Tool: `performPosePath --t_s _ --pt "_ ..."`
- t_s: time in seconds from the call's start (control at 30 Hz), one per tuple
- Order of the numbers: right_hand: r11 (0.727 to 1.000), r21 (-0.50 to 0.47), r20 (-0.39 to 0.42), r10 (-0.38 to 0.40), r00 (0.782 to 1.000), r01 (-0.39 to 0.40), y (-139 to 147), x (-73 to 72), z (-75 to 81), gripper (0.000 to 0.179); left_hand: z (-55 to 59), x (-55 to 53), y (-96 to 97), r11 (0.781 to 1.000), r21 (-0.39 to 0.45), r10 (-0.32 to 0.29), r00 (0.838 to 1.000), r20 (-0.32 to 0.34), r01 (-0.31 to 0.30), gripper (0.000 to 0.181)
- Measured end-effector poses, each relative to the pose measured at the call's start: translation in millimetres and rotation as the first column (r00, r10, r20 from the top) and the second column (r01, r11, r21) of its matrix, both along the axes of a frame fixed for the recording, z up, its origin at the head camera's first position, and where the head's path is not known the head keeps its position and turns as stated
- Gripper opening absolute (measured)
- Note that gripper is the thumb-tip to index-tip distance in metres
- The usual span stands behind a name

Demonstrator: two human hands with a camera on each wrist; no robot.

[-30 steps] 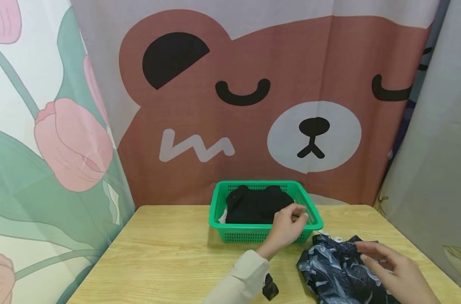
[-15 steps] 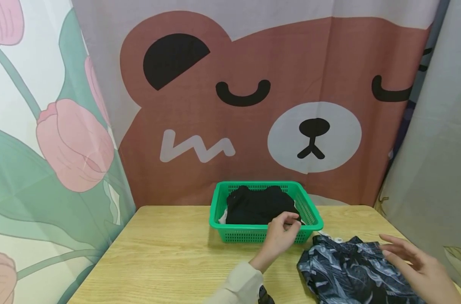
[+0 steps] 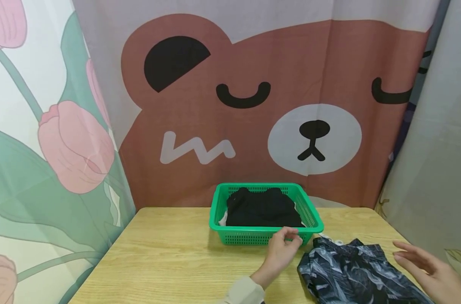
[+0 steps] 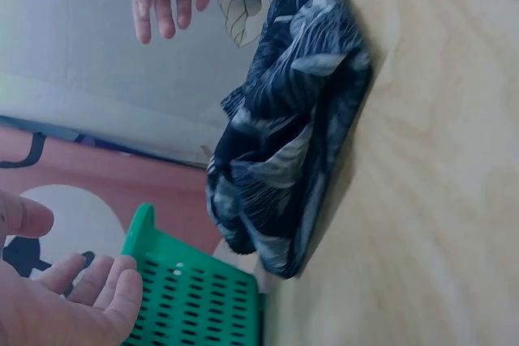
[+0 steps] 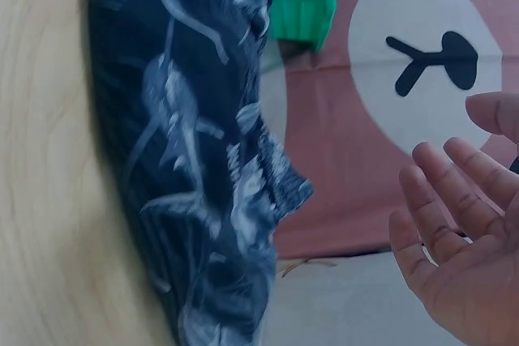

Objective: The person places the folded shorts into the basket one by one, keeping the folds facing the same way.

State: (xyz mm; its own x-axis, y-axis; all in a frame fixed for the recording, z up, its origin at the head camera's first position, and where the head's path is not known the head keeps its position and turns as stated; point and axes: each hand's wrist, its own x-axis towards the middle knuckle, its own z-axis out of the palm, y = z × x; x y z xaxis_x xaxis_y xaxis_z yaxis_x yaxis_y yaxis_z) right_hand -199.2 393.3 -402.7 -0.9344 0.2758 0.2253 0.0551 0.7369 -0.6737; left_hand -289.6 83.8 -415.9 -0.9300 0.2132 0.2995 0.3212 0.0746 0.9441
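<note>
A dark garment (image 3: 352,270) with a grey-white leaf print lies bunched on the table at the front right; its gathered edge looks like a waistband. My left hand (image 3: 281,253) hovers in front of the green basket's near wall, fingers loosely bent and holding nothing. To the right of the garment, my right hand (image 3: 429,268) is raised with relaxed fingers, apart from the cloth. Both palms appear bare in the wrist views, the left hand (image 4: 73,297) near the basket and the right hand (image 5: 466,224) beside the garment (image 5: 186,119).
The green plastic basket (image 3: 249,236) stands at the table's back edge. Folded black cloth (image 3: 260,207) lies inside it, with a bit of white cloth (image 3: 223,218) showing at the left. Behind hangs a bear-print curtain (image 3: 200,118). The wooden table (image 3: 158,261) extends left.
My left hand has drawn back from over the basket toward the front. My right hand has moved right, off the printed garment. The basket and black cloth stay in place.
</note>
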Motion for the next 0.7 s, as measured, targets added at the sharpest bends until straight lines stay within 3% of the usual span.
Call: performPosePath --t_s 0.27,0.47,0.7 --pt "1.000 0.031 0.031 0.000 1.000 0.000 19 -2.4 -14.0 0.068 -8.9 3.9 8.3 1.000 -0.006 0.002 0.988 0.153 -0.001 0.019" --pt "1.000 -0.012 0.056 0.018 0.998 -0.018 27 -2.5 -20.6 0.065 -16.1 9.5 11.4 1.000 0.003 0.005 0.970 0.243 -0.006 0.024" --pt "0.992 -0.116 0.200 -0.015 0.980 0.039 41 -8.7 -32.7 0.083 -20.2 14.8 13.9 1.000 0.021 -0.018 0.935 0.353 0.012 0.033"
